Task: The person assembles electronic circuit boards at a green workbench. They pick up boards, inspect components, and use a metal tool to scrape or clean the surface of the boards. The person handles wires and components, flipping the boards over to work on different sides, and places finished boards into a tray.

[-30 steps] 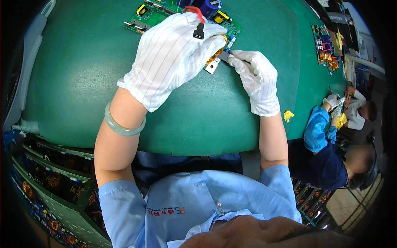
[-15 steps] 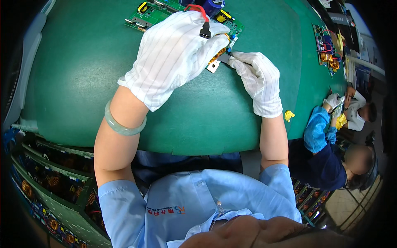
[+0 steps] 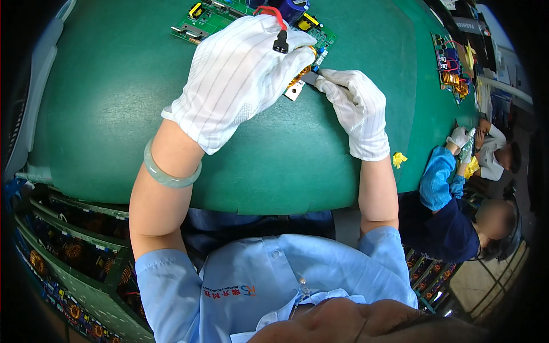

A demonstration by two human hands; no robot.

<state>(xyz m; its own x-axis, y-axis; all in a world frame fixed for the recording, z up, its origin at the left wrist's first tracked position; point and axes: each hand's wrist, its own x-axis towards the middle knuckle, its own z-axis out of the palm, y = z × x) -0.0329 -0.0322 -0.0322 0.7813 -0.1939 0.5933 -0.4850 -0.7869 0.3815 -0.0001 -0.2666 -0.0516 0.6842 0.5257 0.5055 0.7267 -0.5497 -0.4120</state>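
Observation:
At the far side of the table lies a green circuit board (image 3: 220,17) with yellow-black transformers and a dark blue capacitor (image 3: 293,8). My left hand (image 3: 234,74), in a white striped glove, is closed over the board's near part; its palm hides much of it. A red wire with a black connector (image 3: 281,43) lies across that hand. Beside the left thumb show a copper coil (image 3: 299,74) and a silver metal tab (image 3: 294,90) with a hole. My gloved right hand (image 3: 360,111) pinches a small flat grey piece (image 3: 310,78), its tip against the coil area.
Yellow scrap (image 3: 399,159) lies right of my right wrist. Another board with copper coils (image 3: 453,74) sits at the table's far right, near co-workers with gloved hands (image 3: 459,138). Green racks (image 3: 108,268) full of boards stand below the table edge at left.
The board and both my hands have shifted very slightly left. The grip of each hand looks the same. A co-worker's hands at right have moved a little.

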